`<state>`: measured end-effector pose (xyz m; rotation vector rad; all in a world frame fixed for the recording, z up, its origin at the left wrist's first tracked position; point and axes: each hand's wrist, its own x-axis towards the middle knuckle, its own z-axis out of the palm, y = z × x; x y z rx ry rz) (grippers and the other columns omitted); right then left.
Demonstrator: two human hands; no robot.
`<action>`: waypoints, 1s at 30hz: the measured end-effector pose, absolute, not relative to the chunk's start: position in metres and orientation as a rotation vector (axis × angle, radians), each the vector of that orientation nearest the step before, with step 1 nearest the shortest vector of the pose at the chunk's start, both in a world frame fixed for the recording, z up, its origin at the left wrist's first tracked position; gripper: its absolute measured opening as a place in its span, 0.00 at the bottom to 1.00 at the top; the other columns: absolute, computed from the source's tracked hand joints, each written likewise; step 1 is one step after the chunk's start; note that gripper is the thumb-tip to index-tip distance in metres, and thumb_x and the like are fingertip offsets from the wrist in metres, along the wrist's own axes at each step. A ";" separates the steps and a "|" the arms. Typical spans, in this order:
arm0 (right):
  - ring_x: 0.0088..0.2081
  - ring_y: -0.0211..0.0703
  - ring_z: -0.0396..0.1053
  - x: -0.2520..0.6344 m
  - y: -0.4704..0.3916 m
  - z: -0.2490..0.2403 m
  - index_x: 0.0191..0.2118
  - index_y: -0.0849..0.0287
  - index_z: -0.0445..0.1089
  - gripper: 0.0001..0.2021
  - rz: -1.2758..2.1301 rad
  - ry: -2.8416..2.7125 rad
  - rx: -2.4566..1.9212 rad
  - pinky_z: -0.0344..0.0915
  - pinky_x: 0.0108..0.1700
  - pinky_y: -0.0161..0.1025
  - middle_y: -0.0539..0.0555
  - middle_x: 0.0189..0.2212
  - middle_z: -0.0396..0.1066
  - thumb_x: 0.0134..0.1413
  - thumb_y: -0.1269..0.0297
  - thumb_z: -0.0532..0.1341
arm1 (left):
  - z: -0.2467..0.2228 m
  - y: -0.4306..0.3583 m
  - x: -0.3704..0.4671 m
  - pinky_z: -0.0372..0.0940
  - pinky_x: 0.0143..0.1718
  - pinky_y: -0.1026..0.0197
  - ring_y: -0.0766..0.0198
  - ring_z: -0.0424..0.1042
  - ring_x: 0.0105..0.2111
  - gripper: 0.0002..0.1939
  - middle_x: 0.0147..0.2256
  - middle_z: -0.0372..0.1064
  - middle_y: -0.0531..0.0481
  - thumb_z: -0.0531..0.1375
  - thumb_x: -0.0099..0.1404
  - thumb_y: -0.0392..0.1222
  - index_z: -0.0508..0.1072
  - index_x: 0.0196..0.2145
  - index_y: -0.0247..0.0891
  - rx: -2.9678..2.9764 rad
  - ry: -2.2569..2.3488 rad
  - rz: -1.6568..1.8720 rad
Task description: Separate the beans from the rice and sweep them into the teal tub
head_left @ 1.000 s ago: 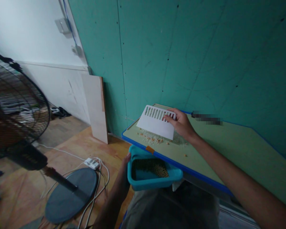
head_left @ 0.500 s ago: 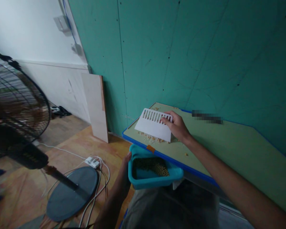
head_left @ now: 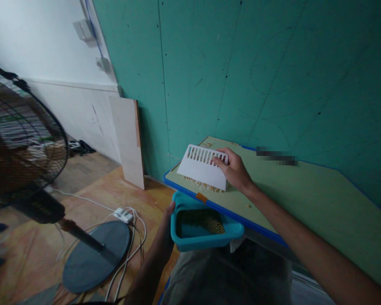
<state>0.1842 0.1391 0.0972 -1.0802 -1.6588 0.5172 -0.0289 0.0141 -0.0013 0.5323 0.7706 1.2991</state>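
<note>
My right hand [head_left: 236, 170] grips a white slotted plastic scraper [head_left: 201, 171] by its slotted top edge. The scraper stands tilted on the table [head_left: 320, 203], its lower edge close to scattered yellow and whitish grains [head_left: 209, 187]. Below the blue table edge, my left hand [head_left: 169, 218] grasps the left side of a teal plastic bin [head_left: 203, 245]. Inside the bin lie dark green grains [head_left: 190, 217] and pale yellow beans [head_left: 215, 225]. The left fingers are partly hidden by the bin.
A black fan [head_left: 25, 148] stands on a round base [head_left: 97, 256] at the left. White cables and a power strip [head_left: 123, 215] lie on the floor. A pale board [head_left: 127, 140] leans near the green wall [head_left: 203, 63]. A blurred dark object [head_left: 276, 156] sits at the table's back.
The scraper and my right hand have moved slightly left and toward the near table edge, with grains gathered along its lower edge. My left hand and the bin stay put.
</note>
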 end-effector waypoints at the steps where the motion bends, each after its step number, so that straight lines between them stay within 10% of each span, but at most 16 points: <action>1: 0.36 0.48 0.73 0.184 0.139 0.097 0.43 0.56 0.71 0.12 0.511 -1.660 -1.082 0.68 0.36 0.44 0.55 0.36 0.77 0.56 0.56 0.64 | -0.002 0.014 -0.029 0.62 0.62 0.48 0.45 0.77 0.53 0.27 0.44 0.83 0.45 0.65 0.64 0.57 0.79 0.53 0.35 0.536 0.764 1.299; 30: 0.34 0.45 0.72 0.174 0.122 0.101 0.46 0.55 0.71 0.12 0.431 -1.707 -1.055 0.67 0.37 0.41 0.53 0.36 0.77 0.60 0.56 0.62 | -0.005 0.015 -0.030 0.61 0.64 0.51 0.47 0.76 0.55 0.20 0.40 0.84 0.49 0.69 0.59 0.57 0.82 0.42 0.39 0.504 0.807 1.344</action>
